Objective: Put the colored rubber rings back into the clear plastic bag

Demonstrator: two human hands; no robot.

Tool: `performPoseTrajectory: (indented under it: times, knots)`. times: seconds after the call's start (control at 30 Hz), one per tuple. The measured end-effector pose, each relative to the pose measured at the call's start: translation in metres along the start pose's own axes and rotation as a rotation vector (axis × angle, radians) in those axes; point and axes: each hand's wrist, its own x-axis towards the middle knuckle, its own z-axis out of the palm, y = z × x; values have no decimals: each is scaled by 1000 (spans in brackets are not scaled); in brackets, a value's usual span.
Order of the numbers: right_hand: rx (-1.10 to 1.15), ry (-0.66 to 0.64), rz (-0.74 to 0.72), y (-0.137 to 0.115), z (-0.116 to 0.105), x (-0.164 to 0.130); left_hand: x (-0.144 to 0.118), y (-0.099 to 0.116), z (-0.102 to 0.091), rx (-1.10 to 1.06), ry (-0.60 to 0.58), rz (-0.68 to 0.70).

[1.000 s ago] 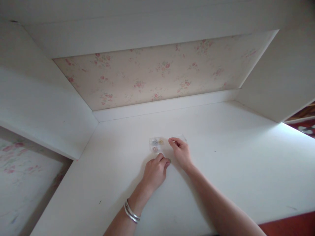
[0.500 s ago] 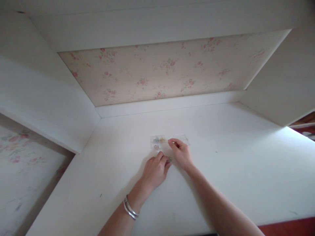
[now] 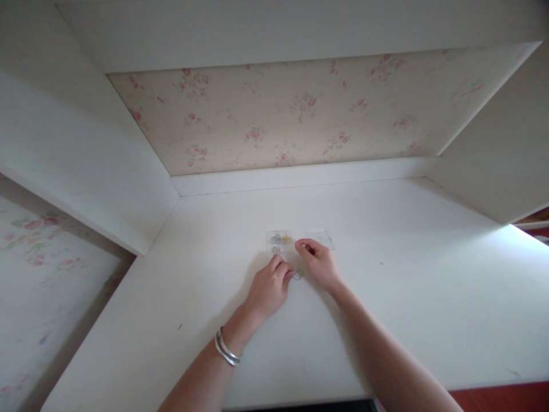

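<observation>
A small clear plastic case [image 3: 271,242] with compartments lies on the white tabletop, its clear lid [image 3: 321,236] laid open to the right. Small rings in silver, gold and copper tones [image 3: 277,238] sit in the compartments. My left hand [image 3: 269,283] is just in front of the case, thumb and forefinger pinched at the edge of a thin greenish-silver ring [image 3: 298,275] near the table surface. My right hand [image 3: 318,264] is at the case's right side, partly covering the case and lid. Its fingers are closed in a pinch; what lies between them is too small to make out.
The white tabletop [image 3: 412,297] is bounded by a left panel [image 3: 107,131], a right panel [image 3: 497,149] and a back edge strip under floral wallpaper [image 3: 309,114]. A small dark mark [image 3: 180,327] is at the left. A black edge [image 3: 309,406] shows at bottom centre.
The ring at my left fingertips shows more fully, as the left fingers sit slightly further left of it. My right hand keeps its pinch beside the case. The camera view has shifted slightly.
</observation>
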Motion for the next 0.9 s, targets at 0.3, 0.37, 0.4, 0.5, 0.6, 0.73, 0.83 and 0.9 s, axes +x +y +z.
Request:
performPoseTrajectory:
  times: [0.3,0.37,0.4,0.5,0.6,0.73,0.83,0.9]
  knots:
    - [-215,-508,-211,-2,-34,-1,2,-23,-11,-45,285,-66]
    - [-272,-529,-245,-2,-36,-1,3,-23,-11,-44,305,-50]
    - [-291,-537,-251,-2,-36,0,4,-23,-10,-41,309,-42]
    - [-307,-566,-269,-1,-34,0,6,-22,-9,-27,316,-32]
    - [-302,-575,-322,-1,-33,0,8,-22,-8,-13,319,-31]
    - [-300,-526,-312,-2,-32,-1,11,-24,-6,-16,335,-36]
    - [-292,-496,-281,-2,-30,-1,15,-26,-4,-27,344,-40]
    - [-293,-485,-288,-2,-30,-1,17,-26,-2,-30,338,-41]
